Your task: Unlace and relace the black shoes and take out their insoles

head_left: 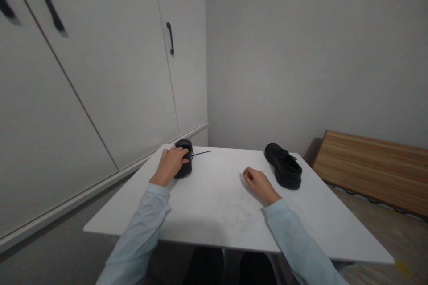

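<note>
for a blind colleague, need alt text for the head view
A person's left hand grips a black shoe at the far left of a white table, one lace trailing right. The right hand rests loosely curled on the table, near a second black shoe. White cupboards stand left.

Dim, even, greyish light around me, no glare. Soft shadows sit under my hands on the table (214,205). Cupboard (83,75) lines bow and smear at the upper left; centre stays fairly sharp.
</note>
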Available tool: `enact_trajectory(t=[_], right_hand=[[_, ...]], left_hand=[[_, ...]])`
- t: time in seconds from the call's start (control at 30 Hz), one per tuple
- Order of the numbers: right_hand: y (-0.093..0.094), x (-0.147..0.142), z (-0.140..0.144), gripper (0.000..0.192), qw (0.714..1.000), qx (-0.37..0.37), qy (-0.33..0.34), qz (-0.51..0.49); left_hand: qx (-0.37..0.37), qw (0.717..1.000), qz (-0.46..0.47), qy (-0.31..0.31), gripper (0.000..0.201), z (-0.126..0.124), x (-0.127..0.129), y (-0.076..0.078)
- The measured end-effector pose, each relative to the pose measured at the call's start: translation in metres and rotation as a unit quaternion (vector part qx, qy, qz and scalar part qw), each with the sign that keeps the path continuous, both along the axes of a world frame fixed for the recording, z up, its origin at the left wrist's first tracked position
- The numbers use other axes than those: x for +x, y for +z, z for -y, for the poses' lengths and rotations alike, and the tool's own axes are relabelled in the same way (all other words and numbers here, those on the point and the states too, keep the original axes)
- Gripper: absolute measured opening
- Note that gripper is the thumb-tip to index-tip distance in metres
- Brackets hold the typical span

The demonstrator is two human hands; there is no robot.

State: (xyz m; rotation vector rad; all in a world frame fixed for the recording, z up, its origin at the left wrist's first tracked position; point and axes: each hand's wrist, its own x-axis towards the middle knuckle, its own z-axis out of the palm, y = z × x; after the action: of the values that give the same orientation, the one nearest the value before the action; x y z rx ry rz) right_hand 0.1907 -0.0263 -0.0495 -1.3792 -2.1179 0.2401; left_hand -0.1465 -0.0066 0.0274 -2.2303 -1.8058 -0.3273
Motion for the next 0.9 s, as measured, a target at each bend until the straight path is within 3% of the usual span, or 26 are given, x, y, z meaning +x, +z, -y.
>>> enact_trajectory(t=[0.47,0.9], right_hand=[[-0.001,0.006,-0.001,0.018,1.000,0.008,-0.018,0.003],[0.001,0.009,-0.002,0.022,0.998,0.026,-0.041,-0.029]], left_hand=[[0.063,0.989,0.004,-0.135,0.021,0.049,0.079,0.009],[0.060,0.971,0.038,-0.228,0.012,0.094,0.148,-0.022]])
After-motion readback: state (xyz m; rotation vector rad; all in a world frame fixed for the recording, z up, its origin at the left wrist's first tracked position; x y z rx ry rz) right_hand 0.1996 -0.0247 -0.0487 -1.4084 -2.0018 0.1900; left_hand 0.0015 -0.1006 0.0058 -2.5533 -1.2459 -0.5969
